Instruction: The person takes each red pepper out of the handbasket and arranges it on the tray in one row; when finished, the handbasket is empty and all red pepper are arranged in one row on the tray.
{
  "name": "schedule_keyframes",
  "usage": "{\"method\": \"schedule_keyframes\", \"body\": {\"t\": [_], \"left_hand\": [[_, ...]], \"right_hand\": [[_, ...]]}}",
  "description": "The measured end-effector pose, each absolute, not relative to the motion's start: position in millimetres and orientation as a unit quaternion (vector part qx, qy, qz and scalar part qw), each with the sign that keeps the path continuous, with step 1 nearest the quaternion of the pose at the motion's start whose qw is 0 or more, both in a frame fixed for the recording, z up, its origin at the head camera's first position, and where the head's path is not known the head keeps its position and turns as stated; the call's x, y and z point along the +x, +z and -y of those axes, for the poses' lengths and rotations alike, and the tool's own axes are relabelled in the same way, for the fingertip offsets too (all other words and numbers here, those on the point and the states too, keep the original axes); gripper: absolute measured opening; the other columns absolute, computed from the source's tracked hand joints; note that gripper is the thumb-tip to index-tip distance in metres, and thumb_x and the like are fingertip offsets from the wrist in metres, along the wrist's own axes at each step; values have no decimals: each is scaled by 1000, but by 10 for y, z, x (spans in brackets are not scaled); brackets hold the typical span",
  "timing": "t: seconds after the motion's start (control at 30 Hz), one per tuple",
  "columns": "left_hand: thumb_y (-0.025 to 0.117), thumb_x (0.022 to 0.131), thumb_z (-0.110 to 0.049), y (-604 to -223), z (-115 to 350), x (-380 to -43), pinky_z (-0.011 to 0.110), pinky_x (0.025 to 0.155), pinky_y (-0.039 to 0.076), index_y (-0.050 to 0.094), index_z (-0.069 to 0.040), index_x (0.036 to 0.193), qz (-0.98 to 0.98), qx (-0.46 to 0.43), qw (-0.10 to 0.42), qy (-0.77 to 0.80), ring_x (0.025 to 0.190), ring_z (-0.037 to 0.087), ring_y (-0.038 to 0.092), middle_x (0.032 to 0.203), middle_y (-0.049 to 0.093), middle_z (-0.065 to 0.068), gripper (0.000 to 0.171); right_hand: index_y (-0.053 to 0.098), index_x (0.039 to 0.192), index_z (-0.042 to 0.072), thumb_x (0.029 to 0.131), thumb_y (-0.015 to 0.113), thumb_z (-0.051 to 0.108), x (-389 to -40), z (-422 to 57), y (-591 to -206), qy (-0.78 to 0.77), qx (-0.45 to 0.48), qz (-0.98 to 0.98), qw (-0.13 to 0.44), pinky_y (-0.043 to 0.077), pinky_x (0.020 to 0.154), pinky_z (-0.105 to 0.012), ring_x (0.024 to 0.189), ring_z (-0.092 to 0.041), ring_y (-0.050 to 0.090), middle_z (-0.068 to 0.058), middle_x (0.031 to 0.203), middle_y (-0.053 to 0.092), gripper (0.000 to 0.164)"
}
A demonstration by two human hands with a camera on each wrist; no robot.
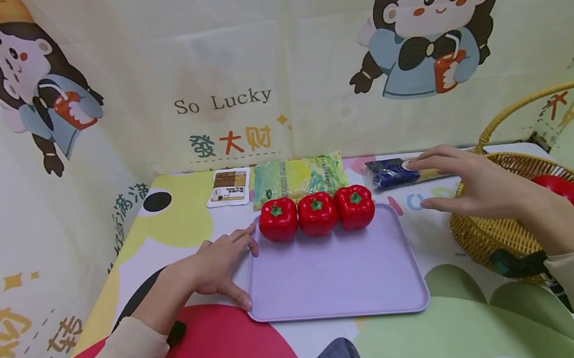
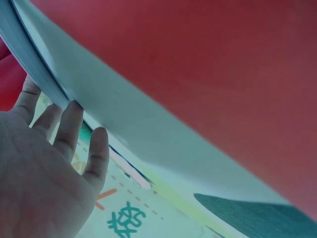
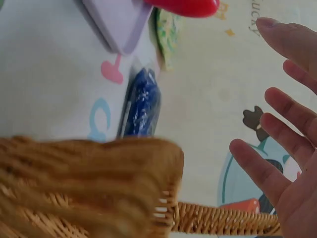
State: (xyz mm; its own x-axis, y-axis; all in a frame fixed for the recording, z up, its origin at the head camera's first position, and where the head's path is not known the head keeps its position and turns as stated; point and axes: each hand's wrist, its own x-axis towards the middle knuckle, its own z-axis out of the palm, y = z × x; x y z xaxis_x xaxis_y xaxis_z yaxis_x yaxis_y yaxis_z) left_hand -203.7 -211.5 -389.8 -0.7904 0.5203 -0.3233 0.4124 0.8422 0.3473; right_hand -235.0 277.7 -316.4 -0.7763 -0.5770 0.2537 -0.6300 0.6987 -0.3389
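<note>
Three red bell peppers [image 1: 317, 218] stand side by side along the far edge of a pale purple tray [image 1: 336, 283]. My left hand [image 1: 216, 267] is at the tray's left side, thumb near the front corner and fingers spread toward the back. In the left wrist view its fingers [image 2: 96, 153] are mostly straight beside the tray's rim [image 2: 37, 57]. To the right, my right hand [image 1: 479, 184] is raised over the near part of a wicker basket [image 1: 467, 232]. Its fingers are spread and nothing is in them. A red item [image 1: 561, 190] lies inside the basket, partly hidden by the forearm.
Behind the peppers lie a yellow-green packet [image 1: 298, 177] and a white card [image 1: 229, 187]. A blue plastic-wrapped pack [image 1: 389, 173] lies right of them, partly behind my right hand. A dark green object [image 1: 516, 262] shows at the basket's front. Printed cloth [image 1: 316, 75] hangs behind.
</note>
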Motion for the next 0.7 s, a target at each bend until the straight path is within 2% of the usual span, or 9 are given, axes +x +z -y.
{"method": "schedule_keyframes", "body": {"t": [0.17, 0.4, 0.5, 0.6, 0.7], "left_hand": [[90, 57, -69, -3888, 2104, -2038, 59, 94, 41, 51, -28, 122, -937, 249, 208, 131, 135, 28, 43, 169, 24, 7, 86], [90, 57, -68, -3885, 2125, -2005, 63, 97, 40, 51, -28, 123, -937, 243, 215, 131, 136, 30, 43, 169, 24, 8, 87], [90, 57, -69, -3877, 2117, -2017, 64, 97, 40, 51, -28, 124, -937, 245, 212, 131, 136, 30, 43, 169, 24, 8, 87], [89, 57, -69, -3875, 2101, -2035, 66, 99, 39, 51, -28, 124, -937, 245, 211, 130, 137, 30, 42, 170, 23, 7, 88], [89, 57, -69, -3880, 2089, -2034, 67, 101, 38, 50, -29, 124, -937, 242, 214, 130, 138, 30, 41, 169, 23, 7, 88]], "right_hand": [[62, 140, 24, 79, 91, 23, -2305, -2889, -3128, 178, 333, 922, 87, 52, 94, -58, 124, -26, 58, -2, 141, 59, 68], [64, 138, 22, 76, 93, 21, -2245, -3058, -3141, 154, 328, 924, 119, 56, 80, -33, 91, -11, 63, 3, 131, 63, 69], [64, 138, 24, 74, 94, 18, -2237, -3151, -3123, 157, 323, 925, 127, 50, 84, -19, 93, -8, 61, 5, 128, 63, 72], [64, 139, 26, 71, 95, 14, -2226, -3265, -3107, 163, 325, 922, 135, 39, 88, -7, 98, -4, 56, 6, 125, 63, 75], [66, 136, 23, 68, 96, 11, -2221, -3377, -3119, 168, 335, 915, 150, 36, 89, -7, 102, 2, 52, 3, 121, 65, 75]]}}
